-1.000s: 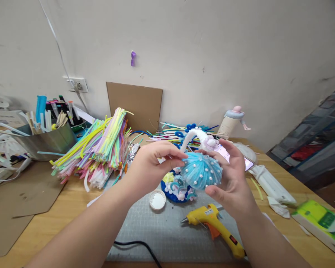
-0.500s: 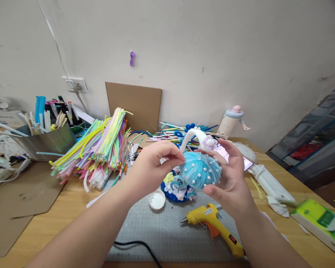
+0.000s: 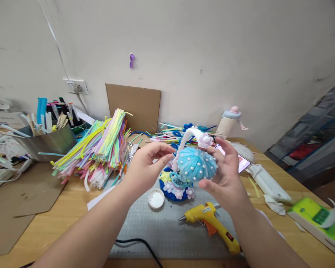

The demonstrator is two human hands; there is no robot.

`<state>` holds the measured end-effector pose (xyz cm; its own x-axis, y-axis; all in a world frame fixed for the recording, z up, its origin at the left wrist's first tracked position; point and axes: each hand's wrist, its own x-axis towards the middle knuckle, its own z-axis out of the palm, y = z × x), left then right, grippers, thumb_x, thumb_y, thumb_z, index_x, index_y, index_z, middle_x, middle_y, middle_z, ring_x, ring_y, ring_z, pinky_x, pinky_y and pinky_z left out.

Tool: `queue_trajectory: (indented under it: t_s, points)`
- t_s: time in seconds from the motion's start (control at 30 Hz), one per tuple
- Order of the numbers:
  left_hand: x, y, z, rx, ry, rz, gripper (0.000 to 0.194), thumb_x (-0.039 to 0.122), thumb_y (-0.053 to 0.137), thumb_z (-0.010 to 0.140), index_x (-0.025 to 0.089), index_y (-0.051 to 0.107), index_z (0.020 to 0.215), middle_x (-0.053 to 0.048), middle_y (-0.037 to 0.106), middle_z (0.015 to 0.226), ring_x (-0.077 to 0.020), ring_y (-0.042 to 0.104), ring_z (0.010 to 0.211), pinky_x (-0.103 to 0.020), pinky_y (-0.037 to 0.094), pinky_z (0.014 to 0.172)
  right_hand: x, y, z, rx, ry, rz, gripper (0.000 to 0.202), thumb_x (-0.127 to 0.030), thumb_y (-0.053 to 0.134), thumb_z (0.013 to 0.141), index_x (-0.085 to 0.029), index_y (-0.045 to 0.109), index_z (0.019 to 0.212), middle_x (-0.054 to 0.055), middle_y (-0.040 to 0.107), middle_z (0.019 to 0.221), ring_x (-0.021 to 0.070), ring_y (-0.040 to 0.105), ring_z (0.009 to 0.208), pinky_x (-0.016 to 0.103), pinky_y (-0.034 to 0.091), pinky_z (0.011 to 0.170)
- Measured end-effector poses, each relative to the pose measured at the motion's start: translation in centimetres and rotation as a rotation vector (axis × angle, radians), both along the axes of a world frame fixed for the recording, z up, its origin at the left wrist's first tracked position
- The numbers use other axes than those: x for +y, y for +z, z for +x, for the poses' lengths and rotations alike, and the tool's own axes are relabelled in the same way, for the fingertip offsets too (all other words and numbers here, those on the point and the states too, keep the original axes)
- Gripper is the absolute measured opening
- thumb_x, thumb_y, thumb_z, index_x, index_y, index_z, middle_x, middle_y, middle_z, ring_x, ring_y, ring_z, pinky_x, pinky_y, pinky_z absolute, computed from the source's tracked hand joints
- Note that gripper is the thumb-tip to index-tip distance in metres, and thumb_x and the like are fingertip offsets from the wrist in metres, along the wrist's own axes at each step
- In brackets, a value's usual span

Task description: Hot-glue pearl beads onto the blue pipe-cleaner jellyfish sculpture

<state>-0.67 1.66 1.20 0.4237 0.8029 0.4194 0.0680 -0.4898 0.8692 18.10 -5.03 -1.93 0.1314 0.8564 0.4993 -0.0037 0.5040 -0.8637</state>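
A blue fluffy dome (image 3: pixel 197 163) dotted with white pearls hangs under a curved white fuzzy stem (image 3: pixel 185 139) that ends in a pale flower (image 3: pixel 206 140). My right hand (image 3: pixel 226 171) holds the dome from its right side, thumb below and fingers behind. Just left of the dome is my left hand (image 3: pixel 153 163), thumb and forefinger close together near the stem; whether anything is between them is too small to tell. Below the dome stands a dark blue base (image 3: pixel 173 195) with small flowers and a yellow star. A small dish of white pearls (image 3: pixel 156 198) sits beside it.
A yellow glue gun (image 3: pixel 212 221) lies on the grey cutting mat (image 3: pixel 156 238), with a black cable at the front. Bundled pipe cleaners (image 3: pixel 106 145) and a metal pot (image 3: pixel 48 145) stand at the left. A bottle (image 3: pixel 228 123), phone (image 3: pixel 243 163) and green box (image 3: pixel 318 223) are at the right.
My left fingertips have moved left, off the dome's edge. The dome has shifted slightly left, and more of its stem and the base now shows.
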Motion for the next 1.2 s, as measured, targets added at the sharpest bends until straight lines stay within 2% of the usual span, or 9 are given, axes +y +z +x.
queue_trajectory:
  t_s: [0.2, 0.33, 0.4, 0.47, 0.57, 0.7, 0.8, 1.0, 1.2]
  points:
    - [-0.7, -3.4, -0.8, 0.041, 0.137, -0.176, 0.021, 0.034, 0.059, 0.080, 0.017, 0.064, 0.092, -0.006, 0.068, 0.093, -0.0185, 0.063, 0.086, -0.032, 0.049, 0.077, -0.4, -0.4, 0.5, -0.096, -0.024, 0.050, 0.091, -0.044, 0.080, 0.064, -0.039, 0.023, 0.134, 0.006, 0.042, 0.127, 0.0260, 0.042, 0.123, 0.044, 0.040, 0.100]
    - [-1.6, -6.0, -1.9, 0.213, 0.262, -0.191, 0.027, 0.037, 0.055, 0.081, 0.018, 0.062, 0.097, -0.007, 0.066, 0.101, -0.0206, 0.061, 0.090, -0.036, 0.048, 0.081, -2.4, -1.8, 1.9, -0.185, -0.139, 0.054, 0.076, -0.047, 0.067, 0.076, -0.037, 0.022, 0.136, 0.007, 0.042, 0.129, 0.0249, 0.043, 0.122, 0.044, 0.036, 0.101]
    - [-1.9, -7.4, -2.4, 0.337, 0.295, -0.155, 0.032, 0.036, 0.054, 0.080, 0.018, 0.060, 0.105, -0.009, 0.063, 0.112, -0.0232, 0.059, 0.099, -0.038, 0.047, 0.085, -4.0, -2.9, 3.0, -0.271, -0.245, -0.037, 0.063, -0.045, 0.058, 0.083, -0.035, 0.024, 0.135, 0.007, 0.044, 0.129, 0.0246, 0.046, 0.119, 0.044, 0.038, 0.098]
    - [-2.2, -8.6, -2.7, 0.451, 0.296, -0.107, 0.040, 0.033, 0.056, 0.078, 0.016, 0.056, 0.115, -0.011, 0.059, 0.122, -0.0253, 0.055, 0.111, -0.041, 0.043, 0.093, -5.8, -4.2, 4.0, -0.459, -0.334, -0.219, 0.044, -0.043, 0.054, 0.085, -0.030, 0.039, 0.125, 0.008, 0.050, 0.124, 0.0258, 0.050, 0.114, 0.043, 0.041, 0.093]
    - [-2.2, -9.7, -2.5, 0.599, 0.252, -0.053, 0.053, 0.027, 0.055, 0.076, 0.014, 0.048, 0.126, -0.013, 0.052, 0.131, -0.0260, 0.047, 0.123, -0.042, 0.035, 0.104, -8.1, -6.2, 5.0, -0.807, -0.310, -0.472, 0.025, -0.043, 0.052, 0.085, -0.022, 0.059, 0.097, 0.009, 0.061, 0.103, 0.0276, 0.057, 0.100, 0.043, 0.043, 0.087]
    - [-2.1, -9.8, -1.3, 0.752, 0.242, -0.035, 0.062, 0.023, 0.053, 0.076, 0.010, 0.040, 0.134, -0.016, 0.047, 0.137, -0.0271, 0.041, 0.129, -0.041, 0.031, 0.108, -9.5, -8.5, 5.2, -0.978, -0.252, -0.559, 0.027, -0.040, 0.054, 0.083, -0.019, 0.063, 0.098, 0.010, 0.064, 0.099, 0.0275, 0.059, 0.093, 0.040, 0.044, 0.083]
    - [-2.2, -9.5, 0.1, 0.828, 0.277, -0.013, 0.073, 0.030, 0.061, 0.072, 0.009, 0.036, 0.137, -0.019, 0.045, 0.139, -0.0301, 0.041, 0.129, -0.042, 0.032, 0.107, -9.6, -9.2, 5.0, -1.002, -0.246, -0.555, 0.028, -0.038, 0.054, 0.084, -0.017, 0.063, 0.102, 0.011, 0.063, 0.100, 0.0278, 0.058, 0.095, 0.039, 0.043, 0.083]
    - [-1.8, -9.1, 2.3, 0.913, 0.271, 0.021, 0.109, 0.048, 0.076, 0.055, 0.013, 0.023, 0.143, -0.020, 0.047, 0.136, -0.0354, 0.044, 0.125, -0.045, 0.037, 0.100, -9.6, -9.3, 4.9, -0.989, -0.215, -0.626, 0.023, -0.028, 0.058, 0.080, -0.017, 0.061, 0.101, 0.011, 0.064, 0.101, 0.0294, 0.057, 0.097, 0.041, 0.043, 0.085]
    - [-0.7, -7.3, 2.3, 0.889, 0.287, -0.005, 0.112, 0.049, 0.077, 0.050, 0.015, 0.024, 0.142, -0.018, 0.045, 0.139, -0.0347, 0.047, 0.123, -0.040, 0.040, 0.097, -10.8, -9.0, 5.1, -0.860, -0.200, -0.601, 0.032, -0.022, 0.051, 0.082, -0.012, 0.054, 0.112, 0.015, 0.058, 0.111, 0.0279, 0.055, 0.105, 0.041, 0.042, 0.092]
